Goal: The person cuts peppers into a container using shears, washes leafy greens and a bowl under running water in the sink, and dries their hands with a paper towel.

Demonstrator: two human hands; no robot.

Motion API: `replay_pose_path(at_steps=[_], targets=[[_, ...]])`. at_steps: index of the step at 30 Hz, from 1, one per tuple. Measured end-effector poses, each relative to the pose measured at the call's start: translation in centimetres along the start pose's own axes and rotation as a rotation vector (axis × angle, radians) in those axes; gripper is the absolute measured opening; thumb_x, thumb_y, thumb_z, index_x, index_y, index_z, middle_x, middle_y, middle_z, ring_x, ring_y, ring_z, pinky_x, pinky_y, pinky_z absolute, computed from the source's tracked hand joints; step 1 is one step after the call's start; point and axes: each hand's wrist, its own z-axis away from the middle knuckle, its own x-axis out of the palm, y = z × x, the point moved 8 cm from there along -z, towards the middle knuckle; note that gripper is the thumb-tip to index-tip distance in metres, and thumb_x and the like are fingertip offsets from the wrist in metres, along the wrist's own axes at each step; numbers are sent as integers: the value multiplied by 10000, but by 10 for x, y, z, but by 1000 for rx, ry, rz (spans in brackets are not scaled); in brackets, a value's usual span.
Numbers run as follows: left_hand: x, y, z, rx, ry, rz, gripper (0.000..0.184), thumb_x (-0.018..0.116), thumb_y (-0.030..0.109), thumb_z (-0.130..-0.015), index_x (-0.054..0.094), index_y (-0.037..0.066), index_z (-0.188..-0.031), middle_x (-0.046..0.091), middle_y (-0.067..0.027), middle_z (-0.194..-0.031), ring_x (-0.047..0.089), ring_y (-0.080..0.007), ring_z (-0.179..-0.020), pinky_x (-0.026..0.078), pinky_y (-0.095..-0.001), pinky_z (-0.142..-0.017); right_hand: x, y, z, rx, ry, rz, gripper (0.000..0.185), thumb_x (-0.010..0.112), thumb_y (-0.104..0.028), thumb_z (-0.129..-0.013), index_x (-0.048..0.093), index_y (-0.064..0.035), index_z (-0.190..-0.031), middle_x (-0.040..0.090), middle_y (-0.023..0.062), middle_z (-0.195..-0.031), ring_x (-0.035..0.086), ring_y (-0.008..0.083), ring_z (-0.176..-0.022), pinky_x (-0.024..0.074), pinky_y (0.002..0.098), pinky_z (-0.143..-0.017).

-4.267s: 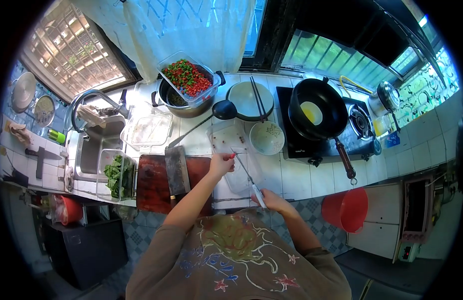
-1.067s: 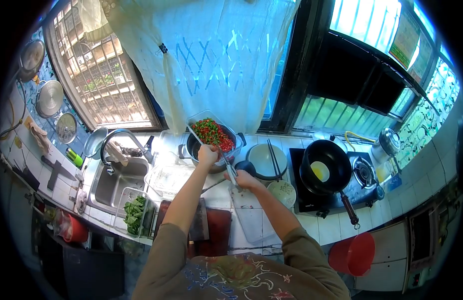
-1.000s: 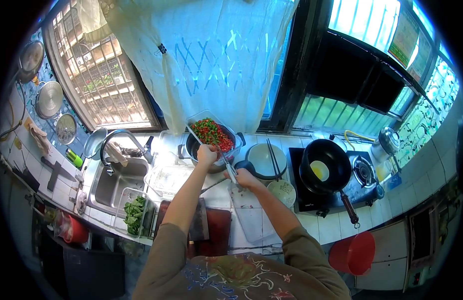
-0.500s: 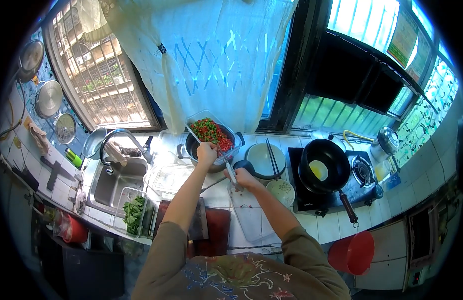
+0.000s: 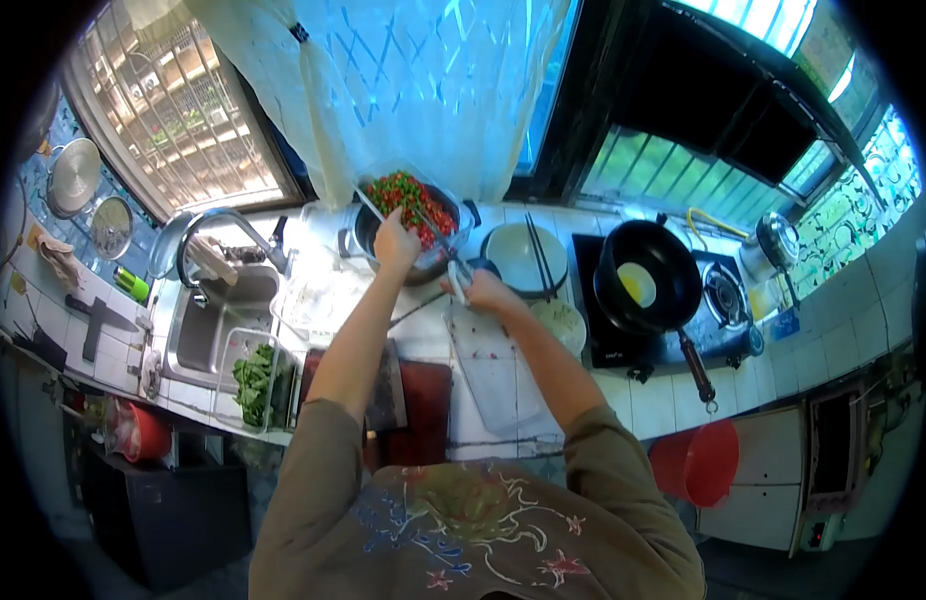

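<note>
Counter (image 5: 650, 392): front edge at 6 o'clock from my hands; bare tiles at 4, between clear tray (image 5: 498, 385) and stove (image 5: 623, 345). Close quarters at the pot (image 5: 428, 272): plate (image 5: 523, 258) at 3 o'clock from it, window side at 12. Chopped peppers (image 5: 408, 197) sit in a clear tub (image 5: 464, 226) over the pot. Right hand (image 5: 486, 291) closed round the scissors (image 5: 458, 284), blades towards 11, over the peppers. Left hand (image 5: 396, 243) curled at the tub's near side; can't tell what its fingers grasp.
</note>
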Motion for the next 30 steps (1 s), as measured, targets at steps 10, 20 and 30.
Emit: replay_pose_path(at_steps=[10,20,30], targets=[[43,-47,218,-128,-592,-57,456,614,327,-730,443,-17,-977,591,-189,-817,593,-322,-795,459,-400,-710,-48,60,140,180,318,8,447,664,-396,-678,539,-11,-867,590,159,-770,574,326,-745,433,385,-630],[85,-82,290,-321,-481,15,173,567,145,-654,435,34,-672,538,-167,-637,548,-332,-629,436,-401,-597,-45,90,223,213,396,273,310,676,-210,-623,503,-35,-811,543,105,-666,550,272,-639,422,364,-570],[13,-68,316,-363,-185,414,158,526,3,-605,377,44,-571,388,-47,-503,392,-121,-494,338,-273,-459,-59,90,255,144,501,206,328,667,-107,-631,510,-15,-905,549,127,-723,558,264,-655,445,354,-592]])
